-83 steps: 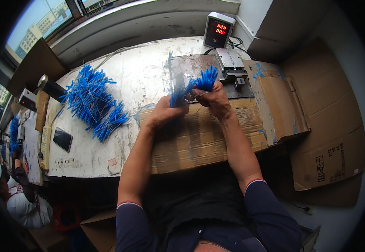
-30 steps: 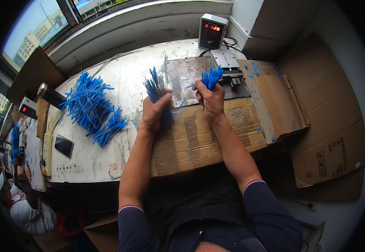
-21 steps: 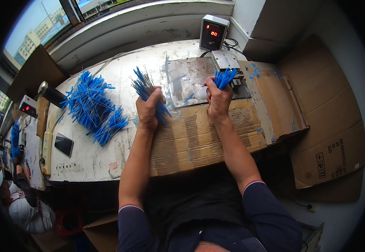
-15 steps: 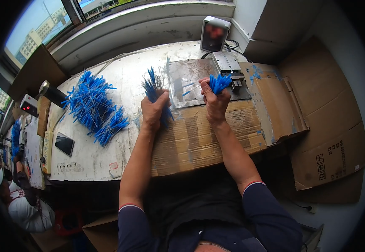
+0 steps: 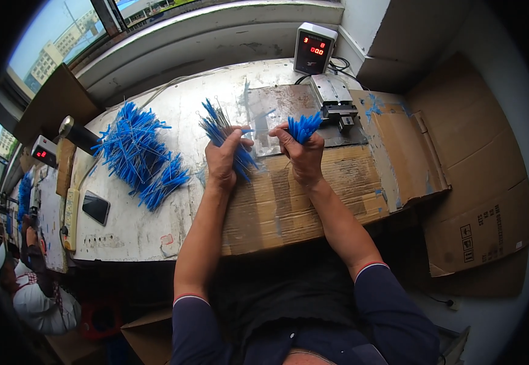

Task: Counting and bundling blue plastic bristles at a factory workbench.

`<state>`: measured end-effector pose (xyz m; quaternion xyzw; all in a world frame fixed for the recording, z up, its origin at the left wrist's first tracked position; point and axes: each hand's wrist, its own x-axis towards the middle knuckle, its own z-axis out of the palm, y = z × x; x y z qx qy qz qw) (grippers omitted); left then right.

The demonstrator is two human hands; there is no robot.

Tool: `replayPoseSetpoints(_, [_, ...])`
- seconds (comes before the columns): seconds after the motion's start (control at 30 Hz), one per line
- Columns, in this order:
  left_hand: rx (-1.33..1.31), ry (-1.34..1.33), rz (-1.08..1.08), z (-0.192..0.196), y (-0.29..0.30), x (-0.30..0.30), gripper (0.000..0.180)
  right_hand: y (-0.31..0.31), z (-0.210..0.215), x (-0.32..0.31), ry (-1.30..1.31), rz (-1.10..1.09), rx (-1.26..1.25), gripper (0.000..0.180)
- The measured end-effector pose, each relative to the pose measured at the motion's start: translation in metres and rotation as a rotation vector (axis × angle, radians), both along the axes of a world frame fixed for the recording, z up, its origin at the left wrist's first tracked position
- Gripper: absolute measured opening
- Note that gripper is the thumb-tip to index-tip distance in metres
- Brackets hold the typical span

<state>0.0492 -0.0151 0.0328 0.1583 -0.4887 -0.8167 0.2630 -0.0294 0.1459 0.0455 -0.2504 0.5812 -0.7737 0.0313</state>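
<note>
My left hand (image 5: 221,163) is closed round a bundle of thin blue-sleeved wires (image 5: 214,121); bare wire ends stick up at its top and blue ends poke out below. In my right hand (image 5: 304,161) is a second bundle, its blue tips (image 5: 304,126) gathered tightly and pointing up. The right thumb and forefinger reach toward the left bundle, near a blue end jutting from it; whether they pinch a single wire I cannot make out. Both hands are above the near edge of a metal plate (image 5: 270,100). Left of them lies a large loose pile of the same wires (image 5: 132,143).
A small metal fixture (image 5: 331,91) stands on the plate's right side, with a display box (image 5: 315,48) behind it. Cardboard (image 5: 301,198) covers the front of the table. At left are a phone (image 5: 95,208), a power strip (image 5: 70,216) and a co-worker (image 5: 39,304).
My right hand has moved left and slightly down, away from the fixture and closer to my left hand. The left hand has barely shifted and still holds its bundle.
</note>
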Motion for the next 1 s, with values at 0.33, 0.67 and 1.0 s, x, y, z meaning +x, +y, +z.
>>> replayPoseSetpoints(0.33, [-0.108, 0.042, 0.036, -0.004, -0.019, 0.002, 0.019, 0.012, 0.006, -0.012, -0.538, 0.679, 0.087, 0.025])
replayPoseSetpoints(0.67, [-0.290, -0.032, -0.020, -0.009, -0.012, 0.004, 0.017, -0.005, -0.004, 0.002, -0.583, 0.610, 0.194, 0.014])
replayPoseSetpoints(1.0, [-0.186, -0.007, -0.158, -0.009, 0.008, 0.001, 0.015, -0.005, -0.001, -0.006, -0.601, 0.343, -0.135, 0.022])
